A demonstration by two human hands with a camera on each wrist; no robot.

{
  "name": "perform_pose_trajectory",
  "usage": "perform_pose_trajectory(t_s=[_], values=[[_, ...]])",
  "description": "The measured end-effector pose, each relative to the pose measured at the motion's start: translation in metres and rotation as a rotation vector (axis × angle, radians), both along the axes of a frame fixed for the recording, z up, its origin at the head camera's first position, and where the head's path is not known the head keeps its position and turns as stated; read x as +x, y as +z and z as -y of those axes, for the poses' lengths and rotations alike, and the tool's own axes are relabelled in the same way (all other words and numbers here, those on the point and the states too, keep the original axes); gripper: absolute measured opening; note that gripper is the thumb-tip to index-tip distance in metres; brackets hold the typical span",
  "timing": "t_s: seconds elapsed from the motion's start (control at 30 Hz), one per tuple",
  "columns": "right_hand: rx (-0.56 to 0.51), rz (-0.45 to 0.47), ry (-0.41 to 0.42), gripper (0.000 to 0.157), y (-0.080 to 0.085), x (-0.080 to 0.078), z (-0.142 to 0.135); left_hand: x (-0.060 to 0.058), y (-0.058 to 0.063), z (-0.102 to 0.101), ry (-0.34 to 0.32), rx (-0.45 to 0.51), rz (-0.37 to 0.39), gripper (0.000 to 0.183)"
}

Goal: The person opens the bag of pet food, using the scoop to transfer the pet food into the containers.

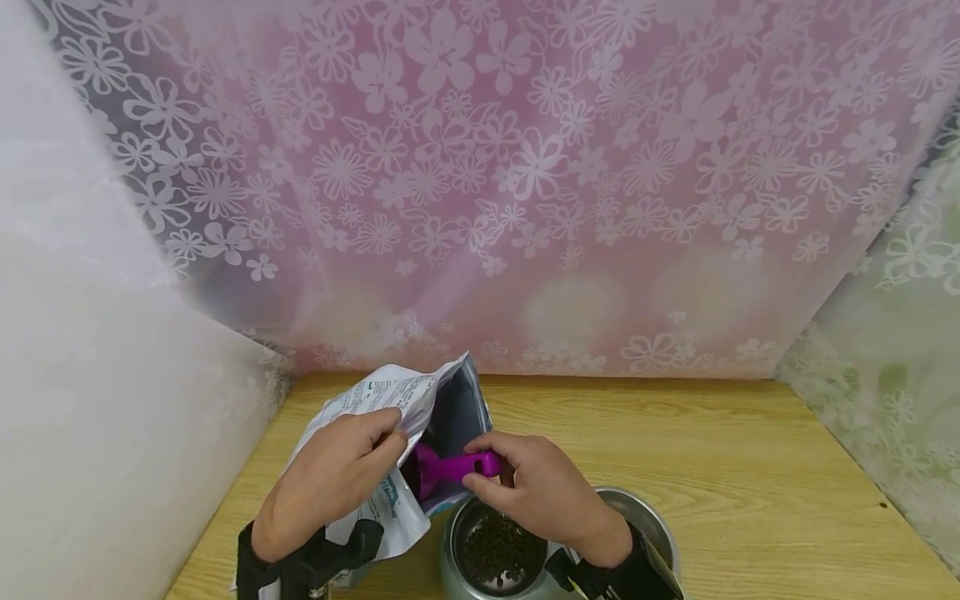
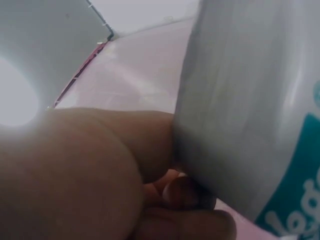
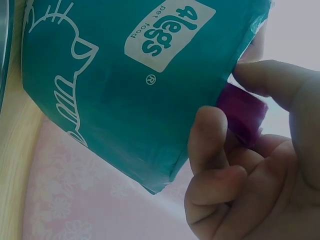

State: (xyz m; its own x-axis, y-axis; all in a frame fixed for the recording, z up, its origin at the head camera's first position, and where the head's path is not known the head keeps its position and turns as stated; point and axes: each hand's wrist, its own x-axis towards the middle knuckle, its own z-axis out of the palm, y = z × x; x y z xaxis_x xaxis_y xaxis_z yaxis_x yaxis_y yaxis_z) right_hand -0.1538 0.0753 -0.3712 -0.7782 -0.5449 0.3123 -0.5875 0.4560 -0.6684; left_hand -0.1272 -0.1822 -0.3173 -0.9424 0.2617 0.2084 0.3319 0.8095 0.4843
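Purple plastic marks the scoop (image 1: 452, 468), which sits at the open mouth of the pet food bag (image 1: 412, 396), its broad end inside and its handle reaching out to the right. Your right hand (image 1: 543, 487) pinches that handle between thumb and fingers. Your left hand (image 1: 330, 467) grips the bag's upper edge between thumb and fingers, and the bag leans with its mouth facing right. From your right wrist, you see the bag's teal face, lettered "4legs pet food".

Just below your right hand, on the near side of the wooden table (image 1: 660, 442), stands a bowl (image 1: 453, 537) with brown kibble (image 1: 501, 543) in it. To its right, partly hidden by your right wrist, is a metal bowl (image 1: 663, 527). Pink flowered sheeting (image 1: 525, 167) hangs along the table's far side.
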Motion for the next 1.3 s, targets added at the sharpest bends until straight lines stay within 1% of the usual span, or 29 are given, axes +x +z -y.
perform_pose_trajectory(t_s=[0.37,0.5,0.7,0.83,1.1,1.17,1.3], values=[[0.008,-0.018,0.0,0.022,-0.0013,-0.0001,-0.0002,0.0002,0.0005,-0.0007,0.002,-0.002,0.017,0.032],[0.026,-0.021,-0.01,0.021,-0.0011,0.0006,-0.0004,0.0002,0.0005,-0.001,0.0,-0.001,0.017,0.032],[0.051,0.002,-0.017,0.024,-0.0002,0.0023,-0.001,0.0005,0.0004,-0.0011,0.002,-0.006,0.001,0.032],[0.056,0.001,-0.013,0.025,-0.0002,0.0024,-0.0014,0.0005,0.0005,-0.001,0.0,-0.007,-0.008,0.032],[0.009,0.02,0.005,0.03,-0.0002,0.0002,-0.0009,0.0,0.0003,-0.0011,-0.001,-0.01,-0.005,0.032],[-0.01,0.043,0.004,0.03,-0.0005,-0.0004,-0.0002,0.0001,0.0002,-0.0013,0.002,-0.011,-0.002,0.032],[-0.047,0.101,-0.022,0.028,-0.0018,-0.0017,0.0021,0.0002,0.0004,-0.0014,0.008,-0.01,0.01,0.031]])
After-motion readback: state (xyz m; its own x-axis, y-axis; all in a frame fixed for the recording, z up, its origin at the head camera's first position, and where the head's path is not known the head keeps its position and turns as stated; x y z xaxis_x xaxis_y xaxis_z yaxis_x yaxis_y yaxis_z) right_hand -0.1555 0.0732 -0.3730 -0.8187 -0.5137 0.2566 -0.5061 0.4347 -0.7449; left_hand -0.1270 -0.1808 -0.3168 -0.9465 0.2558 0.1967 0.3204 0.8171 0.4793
